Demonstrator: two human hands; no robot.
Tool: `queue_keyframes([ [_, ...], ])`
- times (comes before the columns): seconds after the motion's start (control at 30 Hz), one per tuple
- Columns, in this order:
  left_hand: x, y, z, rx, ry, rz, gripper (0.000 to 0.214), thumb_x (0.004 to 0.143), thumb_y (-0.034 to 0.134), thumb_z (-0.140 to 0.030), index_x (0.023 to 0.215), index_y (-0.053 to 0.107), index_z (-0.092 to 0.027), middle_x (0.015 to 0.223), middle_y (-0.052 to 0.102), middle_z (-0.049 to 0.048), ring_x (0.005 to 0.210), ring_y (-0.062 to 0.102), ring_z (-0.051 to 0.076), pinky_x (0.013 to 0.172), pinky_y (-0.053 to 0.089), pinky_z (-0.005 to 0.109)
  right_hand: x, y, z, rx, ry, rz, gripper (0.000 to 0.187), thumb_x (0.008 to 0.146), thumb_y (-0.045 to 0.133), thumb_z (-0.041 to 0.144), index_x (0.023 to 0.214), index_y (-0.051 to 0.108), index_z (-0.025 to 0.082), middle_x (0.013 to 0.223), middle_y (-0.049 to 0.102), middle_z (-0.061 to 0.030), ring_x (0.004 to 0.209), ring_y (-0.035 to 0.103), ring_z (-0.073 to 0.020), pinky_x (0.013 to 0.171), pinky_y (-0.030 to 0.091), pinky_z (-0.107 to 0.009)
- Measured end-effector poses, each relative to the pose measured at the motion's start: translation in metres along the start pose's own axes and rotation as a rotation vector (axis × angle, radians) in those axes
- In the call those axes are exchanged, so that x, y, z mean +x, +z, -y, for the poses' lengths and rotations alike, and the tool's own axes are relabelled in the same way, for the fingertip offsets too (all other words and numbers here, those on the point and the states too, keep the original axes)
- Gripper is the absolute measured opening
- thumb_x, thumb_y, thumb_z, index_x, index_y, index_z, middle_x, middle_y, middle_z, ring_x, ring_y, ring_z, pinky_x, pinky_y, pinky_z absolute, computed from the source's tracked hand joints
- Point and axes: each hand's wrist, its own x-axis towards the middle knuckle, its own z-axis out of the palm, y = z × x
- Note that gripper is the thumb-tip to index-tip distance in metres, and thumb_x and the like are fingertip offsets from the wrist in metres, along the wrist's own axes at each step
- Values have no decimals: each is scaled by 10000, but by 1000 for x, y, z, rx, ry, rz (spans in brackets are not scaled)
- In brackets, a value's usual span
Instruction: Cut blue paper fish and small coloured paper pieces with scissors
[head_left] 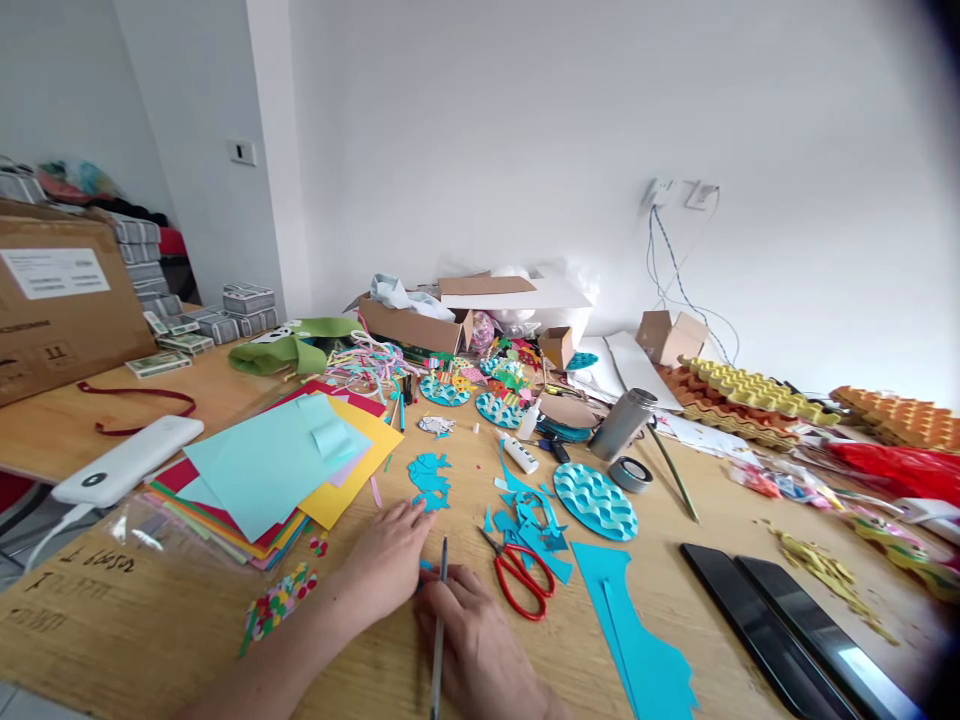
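Note:
My left hand [394, 555] lies on the table with its fingers stretched out, the fingertips at the lower edge of the blue paper fish cut-outs [429, 470]. Close beside it, my right hand [476, 625] is closed around a slim pen [439, 640], its dark end pointing away from me. A small bit of blue shows between the two hands; I cannot make out what it is. Red-handled scissors [525, 585] rest just right of my right hand, blades partly apart. Beyond them is a heap of blue paper scraps [532, 520].
Coloured paper sheets [262, 470] and a white power bank [127, 460] lie left. A wavy-patterned blue disc [596, 500], glue bottle [521, 455], tape roll [630, 474] and steel flask [624, 422] stand right, with two black phone-like slabs [795, 630] nearer. Egg trays [750, 400] sit behind.

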Motion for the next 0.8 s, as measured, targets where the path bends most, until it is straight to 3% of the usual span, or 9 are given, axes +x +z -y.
queue_keyframes([
  [0.17,-30,-8,-18,100,-54,-118,508,776,362,2,1218,589,-105,1305,571,158,1239,488,292,1047,381,485,-3,-4,-6,28,25,-59,232,844,433,3,896,532,206,941,673,-81,890,587,-239,759,510,-338],
  [0.33,-52,18,-36,104,-12,-132,502,754,406,-14,1195,616,-129,1194,640,140,1096,582,289,958,474,468,-5,2,-11,11,23,-41,278,773,476,-2,938,545,210,906,674,-73,855,576,-249,749,504,-349],
  [0.53,-44,51,-27,161,5,-184,495,762,458,-60,1236,597,-91,1197,640,157,1111,568,309,989,436,473,-1,-3,-14,-24,26,-51,236,813,450,15,907,546,209,849,668,-60,790,583,-229,692,492,-318],
  [0.67,-36,49,-27,181,10,-257,461,801,446,-71,1234,602,-96,1215,634,143,1146,547,300,1013,409,451,8,-17,-15,72,128,-78,207,883,423,78,890,585,206,833,660,-69,822,607,-228,700,499,-313],
  [0.8,-28,38,-33,204,16,-212,407,840,433,-101,1200,622,-78,1151,656,154,1068,579,291,940,458,435,26,-31,-15,313,323,-195,186,958,431,234,982,614,208,901,693,-76,851,658,-205,755,516,-296],
])
